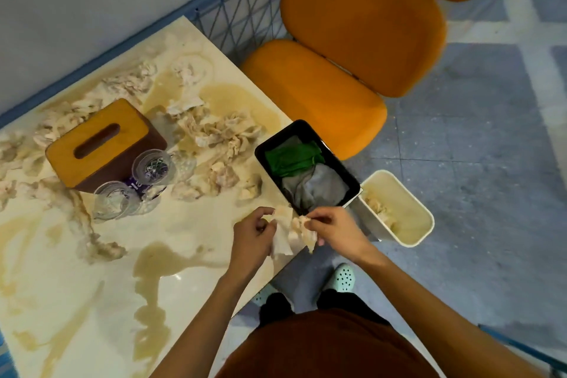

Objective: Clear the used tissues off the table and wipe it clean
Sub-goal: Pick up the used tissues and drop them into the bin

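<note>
**Item:** wad of crumpled, stained white tissue (291,228), held over the near table edge between your two hands. Your left hand (251,235) has its fingers curled and pinches the paler, flatter side. Your right hand (333,228) pinches the bunched, browner side between thumb and fingertips.

**Handling, as judged:** very light, limp, no stiffness. It looks damp in part, so expect it to tear if pulled by a corner, and to sag or drip. Take hold at the thick middle with curled fingers, not at a loose flap.

**Further stock:**
- Scattered crumpled beige tissues (221,135) lie at eleven to twelve o'clock from your hands, on the cream marble-patterned table (190,282).
- Many sit in brown liquid puddles (233,98); those are likely soggy and clinging.
- More lie at nine to ten o'clock, around the brown wooden tissue box (102,144) and the clear cut-glass tumblers (153,167).

**Destination:** cream rectangular plastic bin (402,193) on the floor at three o'clock, with some tissue inside.

**Wiping stock:** black rectangular tray (291,133) at one o'clock holds a green cloth (291,158) and a grey cloth (322,187).
</note>
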`<control>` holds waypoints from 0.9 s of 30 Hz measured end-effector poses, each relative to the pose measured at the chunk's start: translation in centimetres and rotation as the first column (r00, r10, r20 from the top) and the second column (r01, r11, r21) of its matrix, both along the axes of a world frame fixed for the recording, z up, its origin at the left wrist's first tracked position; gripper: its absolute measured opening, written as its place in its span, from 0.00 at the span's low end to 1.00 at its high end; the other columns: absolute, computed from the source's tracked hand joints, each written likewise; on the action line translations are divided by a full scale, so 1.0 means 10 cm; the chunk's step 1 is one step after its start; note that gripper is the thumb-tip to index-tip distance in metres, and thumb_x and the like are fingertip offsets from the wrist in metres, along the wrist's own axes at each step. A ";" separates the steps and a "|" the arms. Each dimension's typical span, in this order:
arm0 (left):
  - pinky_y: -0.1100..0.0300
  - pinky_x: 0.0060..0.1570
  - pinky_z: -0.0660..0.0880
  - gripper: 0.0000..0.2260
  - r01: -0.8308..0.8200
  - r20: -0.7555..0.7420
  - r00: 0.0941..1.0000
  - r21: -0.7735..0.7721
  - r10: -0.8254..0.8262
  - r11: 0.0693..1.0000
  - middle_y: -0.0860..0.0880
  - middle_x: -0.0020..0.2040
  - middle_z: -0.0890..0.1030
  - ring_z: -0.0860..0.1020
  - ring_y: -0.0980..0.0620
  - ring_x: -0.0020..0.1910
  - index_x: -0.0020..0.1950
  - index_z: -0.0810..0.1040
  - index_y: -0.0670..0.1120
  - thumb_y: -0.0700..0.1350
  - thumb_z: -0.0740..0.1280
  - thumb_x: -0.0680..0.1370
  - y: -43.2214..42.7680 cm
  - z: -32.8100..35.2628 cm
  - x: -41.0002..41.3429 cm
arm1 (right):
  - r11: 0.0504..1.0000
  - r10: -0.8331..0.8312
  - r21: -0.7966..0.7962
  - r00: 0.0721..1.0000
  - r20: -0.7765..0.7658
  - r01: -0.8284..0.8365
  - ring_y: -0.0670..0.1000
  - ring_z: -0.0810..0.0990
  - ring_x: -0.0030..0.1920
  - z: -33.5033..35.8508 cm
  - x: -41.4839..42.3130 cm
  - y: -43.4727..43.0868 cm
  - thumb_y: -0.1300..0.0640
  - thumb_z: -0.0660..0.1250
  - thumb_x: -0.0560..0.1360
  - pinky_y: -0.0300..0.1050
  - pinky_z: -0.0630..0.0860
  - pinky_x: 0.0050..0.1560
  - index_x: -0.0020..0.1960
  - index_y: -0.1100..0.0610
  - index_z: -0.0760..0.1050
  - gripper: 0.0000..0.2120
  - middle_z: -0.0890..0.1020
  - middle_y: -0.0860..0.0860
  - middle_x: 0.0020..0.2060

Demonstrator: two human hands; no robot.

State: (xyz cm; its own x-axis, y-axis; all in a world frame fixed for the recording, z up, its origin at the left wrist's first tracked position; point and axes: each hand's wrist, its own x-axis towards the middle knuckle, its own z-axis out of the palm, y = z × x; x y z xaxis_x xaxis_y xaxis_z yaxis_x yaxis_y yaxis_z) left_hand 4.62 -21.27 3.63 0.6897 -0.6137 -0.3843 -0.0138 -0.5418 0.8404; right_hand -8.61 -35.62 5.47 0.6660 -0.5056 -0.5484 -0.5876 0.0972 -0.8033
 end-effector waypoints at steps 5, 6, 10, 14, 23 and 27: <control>0.63 0.31 0.72 0.06 0.029 0.002 1.000 -0.062 -0.029 0.998 0.50 0.32 0.81 0.78 0.57 0.31 0.48 0.81 0.48 0.38 0.68 0.77 -0.53 0.10 -0.62 | 0.997 -0.047 0.063 0.998 0.043 0.044 0.45 0.75 0.27 0.00 -0.65 -0.50 0.64 0.67 0.75 0.39 0.72 0.30 0.41 0.57 0.82 0.08 0.80 0.52 0.29; 0.63 0.32 0.73 0.06 0.036 -0.008 0.999 -0.078 -0.036 0.996 0.50 0.35 0.83 0.80 0.57 0.34 0.48 0.81 0.48 0.38 0.68 0.77 -0.64 0.10 -0.74 | 0.995 -0.075 0.067 0.996 0.045 0.072 0.45 0.75 0.28 0.00 -0.79 -0.60 0.65 0.66 0.75 0.39 0.71 0.29 0.41 0.57 0.82 0.08 0.80 0.54 0.30; 0.57 0.33 0.76 0.07 0.095 -0.054 0.993 -0.092 -0.100 0.991 0.46 0.40 0.84 0.81 0.54 0.36 0.50 0.80 0.50 0.38 0.67 0.78 -1.18 0.01 -1.24 | 0.966 -0.256 0.044 0.966 0.035 0.254 0.42 0.74 0.27 -0.13 -1.28 -1.05 0.66 0.65 0.76 0.35 0.69 0.30 0.42 0.58 0.81 0.09 0.79 0.47 0.26; 0.56 0.26 0.76 0.10 0.178 -0.130 0.975 -0.022 -0.179 0.984 0.47 0.40 0.83 0.81 0.48 0.31 0.50 0.77 0.54 0.38 0.66 0.77 -1.71 -0.22 -1.58 | 0.921 -0.388 -0.018 0.921 -0.036 0.388 0.39 0.75 0.25 -0.42 -1.73 -1.44 0.65 0.66 0.76 0.32 0.70 0.28 0.47 0.61 0.81 0.05 0.80 0.51 0.32; 0.53 0.26 0.80 0.10 0.205 -0.194 0.966 0.164 -0.172 0.965 0.45 0.44 0.82 0.83 0.47 0.33 0.53 0.75 0.46 0.35 0.67 0.75 -2.51 -0.93 -1.73 | 0.879 -0.471 -0.064 0.838 -0.275 0.473 0.54 0.83 0.33 -1.31 -2.24 -1.86 0.61 0.74 0.70 0.43 0.76 0.34 0.47 0.57 0.77 0.08 0.84 0.59 0.40; 0.55 0.29 0.81 0.11 0.197 -0.235 0.960 0.171 -0.154 0.965 0.43 0.48 0.82 0.83 0.47 0.39 0.54 0.74 0.45 0.33 0.67 0.75 -2.75 -1.26 -1.76 | 0.888 -0.455 -0.098 0.827 -0.331 0.449 0.54 0.84 0.36 -1.53 -2.29 -1.97 0.61 0.74 0.71 0.42 0.77 0.33 0.49 0.56 0.76 0.09 0.83 0.55 0.39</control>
State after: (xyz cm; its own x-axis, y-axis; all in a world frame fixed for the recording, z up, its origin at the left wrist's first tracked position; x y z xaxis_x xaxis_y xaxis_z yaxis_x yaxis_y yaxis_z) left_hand -13.02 -48.74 -8.96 0.4640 -0.6176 -0.6351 0.0486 -0.6981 0.7144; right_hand -31.54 -55.32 -9.87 0.1381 -0.7150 -0.6853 -0.7144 0.4074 -0.5690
